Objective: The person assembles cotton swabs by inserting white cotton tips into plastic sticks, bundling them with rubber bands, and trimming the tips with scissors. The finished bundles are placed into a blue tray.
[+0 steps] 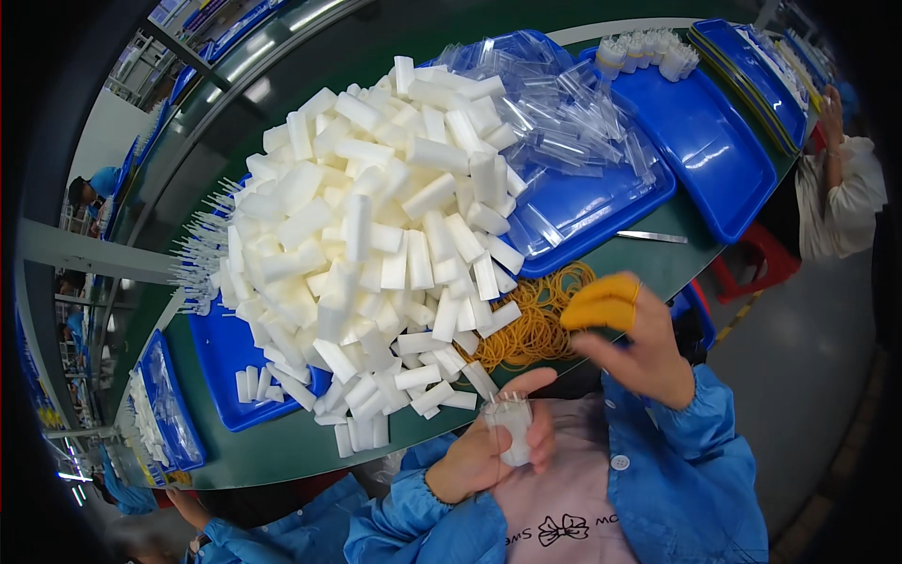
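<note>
My left hand (490, 444), near the table's front edge, is closed round a small bundle of white pieces in clear plastic tubes (512, 428). To its right and above it is my right hand (639, 343), with yellow-orange finger cots on its fingers. Its thumb stands apart from the fingers, and I see nothing between them. Closest to that hand lies a tangled heap of tan rubber bands (536, 324). Left of the bands rises a large pile of white foam blocks (376, 216), some spilling toward the table's edge.
A blue tray (573, 230) at the back holds clear plastic tubes (564, 103). Metal tweezers (652, 236) lie beside it. Another blue tray (714, 141) carries bundled pieces (648, 52). Thin white-tipped parts (202, 254) stick out at left. Co-workers sit at both sides; a red stool (761, 263) stands right.
</note>
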A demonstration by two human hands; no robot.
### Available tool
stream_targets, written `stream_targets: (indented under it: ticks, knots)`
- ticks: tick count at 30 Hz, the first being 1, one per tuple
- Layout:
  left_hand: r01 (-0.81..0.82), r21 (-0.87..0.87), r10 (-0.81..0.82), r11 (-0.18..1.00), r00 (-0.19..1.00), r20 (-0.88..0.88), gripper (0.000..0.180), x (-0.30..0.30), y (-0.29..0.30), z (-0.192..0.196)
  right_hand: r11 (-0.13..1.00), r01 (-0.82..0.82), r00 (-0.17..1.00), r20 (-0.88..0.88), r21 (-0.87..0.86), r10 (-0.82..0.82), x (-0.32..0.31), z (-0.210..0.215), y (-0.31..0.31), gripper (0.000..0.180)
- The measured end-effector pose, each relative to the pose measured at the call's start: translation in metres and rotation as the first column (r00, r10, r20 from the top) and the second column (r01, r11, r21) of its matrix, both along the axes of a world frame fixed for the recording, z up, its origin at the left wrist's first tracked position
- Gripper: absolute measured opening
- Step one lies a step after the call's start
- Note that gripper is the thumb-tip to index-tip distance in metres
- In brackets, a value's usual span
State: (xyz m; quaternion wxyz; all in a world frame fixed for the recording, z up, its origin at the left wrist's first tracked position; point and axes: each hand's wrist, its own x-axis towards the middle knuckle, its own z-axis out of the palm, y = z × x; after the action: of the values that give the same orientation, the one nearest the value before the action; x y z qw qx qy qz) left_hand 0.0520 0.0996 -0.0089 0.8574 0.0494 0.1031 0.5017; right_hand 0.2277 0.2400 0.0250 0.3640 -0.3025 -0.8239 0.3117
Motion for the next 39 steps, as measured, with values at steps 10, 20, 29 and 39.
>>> stream_targets:
  ticks: [10,20,29,39]
  knots:
    - [0.079,0.143,0.055,0.987,0.668,-0.742,0.067,-0.009,0.008,0.028,0.991,0.136,0.986,0.098,0.014,-0.137,-0.001,-0.021,0.024,0.014]
    - [0.132,0.242,0.147,0.961,0.497,-0.855,0.063,-0.004,0.018,0.026,0.963,0.203,0.973,-0.072,-0.175,-0.218,0.011,-0.004,0.034,0.011]
    - [0.149,0.278,0.187,0.949,0.444,-0.876,0.073,-0.001,0.019,0.023,0.969,0.221,0.975,0.002,-0.111,-0.222,0.006,-0.008,0.038,0.012]
    - [0.185,0.277,0.163,0.943,0.468,-0.869,0.076,-0.001,0.019,0.024,0.967,0.242,0.97,0.011,-0.077,-0.242,0.009,-0.005,0.046,0.013]
